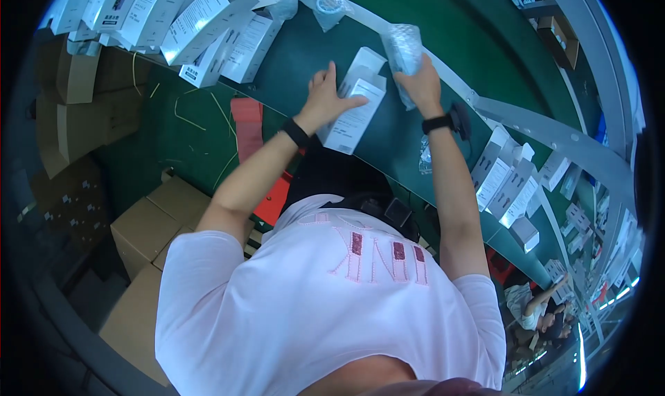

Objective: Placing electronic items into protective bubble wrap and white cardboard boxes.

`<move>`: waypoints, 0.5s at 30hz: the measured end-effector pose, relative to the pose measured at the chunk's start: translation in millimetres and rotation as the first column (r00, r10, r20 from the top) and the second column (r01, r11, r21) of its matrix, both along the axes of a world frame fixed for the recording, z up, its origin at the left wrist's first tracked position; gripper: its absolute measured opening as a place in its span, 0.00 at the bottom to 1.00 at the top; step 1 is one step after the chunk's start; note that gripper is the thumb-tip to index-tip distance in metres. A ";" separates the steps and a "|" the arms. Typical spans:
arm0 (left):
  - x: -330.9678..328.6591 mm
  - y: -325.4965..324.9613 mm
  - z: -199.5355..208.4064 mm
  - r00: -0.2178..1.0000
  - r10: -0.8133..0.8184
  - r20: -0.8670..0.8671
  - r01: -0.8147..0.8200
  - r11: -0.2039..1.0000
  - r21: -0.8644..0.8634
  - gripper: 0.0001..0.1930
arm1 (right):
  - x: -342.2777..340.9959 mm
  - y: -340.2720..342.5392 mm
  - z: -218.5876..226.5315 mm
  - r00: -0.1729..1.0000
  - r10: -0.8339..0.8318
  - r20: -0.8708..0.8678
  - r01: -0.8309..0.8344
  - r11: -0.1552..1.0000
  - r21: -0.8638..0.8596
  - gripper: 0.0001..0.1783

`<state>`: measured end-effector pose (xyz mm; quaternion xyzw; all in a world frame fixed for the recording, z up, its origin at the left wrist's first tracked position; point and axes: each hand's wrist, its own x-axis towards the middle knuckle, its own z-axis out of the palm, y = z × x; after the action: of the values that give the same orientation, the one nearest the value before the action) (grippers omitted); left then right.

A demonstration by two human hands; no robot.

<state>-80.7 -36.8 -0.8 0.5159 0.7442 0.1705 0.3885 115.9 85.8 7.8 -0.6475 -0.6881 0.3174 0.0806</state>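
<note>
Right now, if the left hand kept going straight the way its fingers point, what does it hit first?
The left hand already rests on the open white carton, fingers pointing toward the right hand. Past the carton, it would likely meet the bubble-wrapped item held there, though depth is unclear.

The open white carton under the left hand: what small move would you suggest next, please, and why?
Probably slide the bubble-wrapped item in the right hand into the white carton: its end flap stands open, and the left hand steadies it.
</note>
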 end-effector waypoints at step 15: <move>-14.4 7.5 160.6 0.269 -0.534 0.801 -0.034 0.826 0.562 0.39 | 1.8 -68.9 270.9 0.867 0.224 -0.445 0.167 0.710 0.684 0.38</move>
<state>-95.1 -29.4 159.8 0.5095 0.2117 0.5471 0.6295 117.7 16.8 278.7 -0.4520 -0.7215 0.1880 0.4897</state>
